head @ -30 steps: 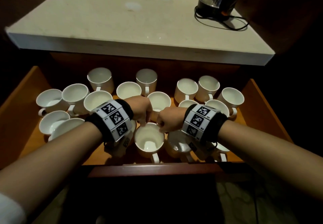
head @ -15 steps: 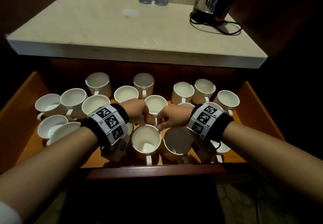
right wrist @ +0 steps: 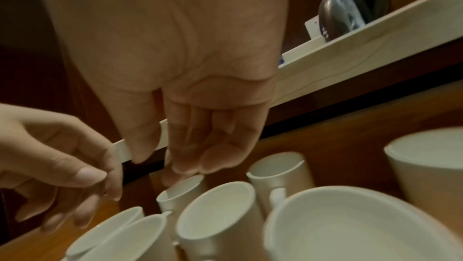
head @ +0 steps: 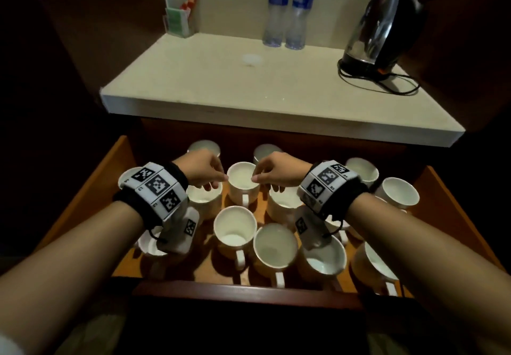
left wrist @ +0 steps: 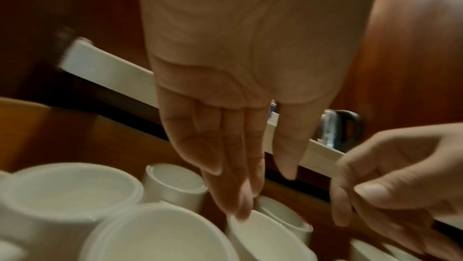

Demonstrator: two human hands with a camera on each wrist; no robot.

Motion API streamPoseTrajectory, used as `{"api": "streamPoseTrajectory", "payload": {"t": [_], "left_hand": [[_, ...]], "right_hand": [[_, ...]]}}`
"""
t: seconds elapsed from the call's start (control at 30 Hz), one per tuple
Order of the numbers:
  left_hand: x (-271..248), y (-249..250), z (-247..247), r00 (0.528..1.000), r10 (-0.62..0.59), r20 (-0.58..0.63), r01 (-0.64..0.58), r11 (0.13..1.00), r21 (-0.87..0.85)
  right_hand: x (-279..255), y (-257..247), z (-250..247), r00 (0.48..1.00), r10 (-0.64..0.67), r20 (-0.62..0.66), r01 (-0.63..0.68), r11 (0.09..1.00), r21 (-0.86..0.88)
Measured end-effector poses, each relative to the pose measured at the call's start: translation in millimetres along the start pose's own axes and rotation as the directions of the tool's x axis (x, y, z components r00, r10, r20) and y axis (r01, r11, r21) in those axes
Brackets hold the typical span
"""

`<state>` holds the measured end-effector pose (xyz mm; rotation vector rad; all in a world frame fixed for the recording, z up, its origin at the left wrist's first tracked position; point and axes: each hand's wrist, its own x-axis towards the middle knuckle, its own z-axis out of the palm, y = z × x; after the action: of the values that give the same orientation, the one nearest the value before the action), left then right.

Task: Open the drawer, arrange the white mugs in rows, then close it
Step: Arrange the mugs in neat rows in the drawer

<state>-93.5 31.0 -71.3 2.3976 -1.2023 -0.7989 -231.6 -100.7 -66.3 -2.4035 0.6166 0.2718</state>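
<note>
The wooden drawer point(head: 83, 202) stands pulled out, with several white mugs upright in loose rows. Both hands hover over one mug point(head: 242, 181) in the middle. My left hand point(head: 206, 173) is at its left rim and my right hand point(head: 272, 176) at its right rim, thumbs pointing at each other. In the left wrist view the left hand point(left wrist: 260, 186) hangs with straight fingers, one fingertip touching a mug rim point(left wrist: 263, 237). In the right wrist view the right hand point(right wrist: 162, 164) has loosely bent fingers just above another mug's rim point(right wrist: 180, 192). Neither hand holds anything.
Above the drawer a pale countertop point(head: 249, 100) carries a kettle point(head: 381, 28) with a black cord, two water bottles point(head: 287, 8) and a sachet holder point(head: 179, 22). The drawer's dark front edge point(head: 249, 291) lies nearest me, with mugs close behind it.
Both hands left the front-row mugs and moved back to a mug in the middle. The head view tilted up, showing more of the countertop.
</note>
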Motion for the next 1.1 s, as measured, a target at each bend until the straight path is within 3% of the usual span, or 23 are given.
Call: {"api": "streamPoseTrajectory", "payload": {"t": [0.23,0.47,0.8,1.1], "left_hand": [[-5,-72,-46,0.982,-0.123,-0.144,0.113,0.991,-0.072],[4,-121,-66,0.976,-0.141,-0.168,0.122,0.985,-0.12],[27,-116,-62,0.981,-0.048,-0.19,0.029,0.994,-0.103],[54,-102,-47,0.995,-0.012,-0.1,0.004,0.997,-0.072]], "right_hand": [[47,-38,22,0.988,0.09,-0.123,-0.058,0.969,0.242],[92,-62,45,0.953,0.223,-0.203,-0.152,0.937,0.314],[114,-73,57,0.912,0.348,-0.218,-0.277,0.913,0.298],[135,-65,66,0.897,0.419,-0.14,-0.261,0.759,0.596]]}}
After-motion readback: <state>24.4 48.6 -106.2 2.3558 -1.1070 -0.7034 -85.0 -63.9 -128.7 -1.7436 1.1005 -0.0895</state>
